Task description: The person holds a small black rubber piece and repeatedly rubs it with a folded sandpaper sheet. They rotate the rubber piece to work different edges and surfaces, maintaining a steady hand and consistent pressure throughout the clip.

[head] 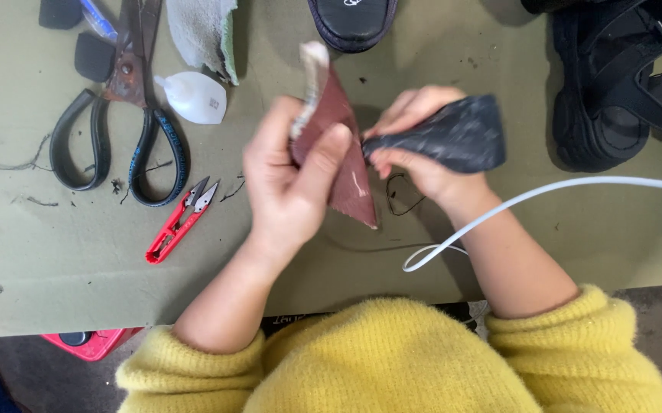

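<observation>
Both hands work close together above the olive surface (pixel 55 260). Left hand (pixel 289 187) pinches a reddish-brown leather piece (pixel 346 164) between thumb and fingers, its point hanging down. Right hand (pixel 422 149), just beside it, grips a dark tool (pixel 453 138) whose tip touches the leather. Left of the left hand lie red thread snips (pixel 182 218) and large black-handled scissors (pixel 128 115); right of the right hand runs a white cord (pixel 545 191), with black sandals (pixel 621 84) beyond.

Scissors (pixel 120 115), red snips (pixel 180 220), sandals (pixel 621 84)
</observation>
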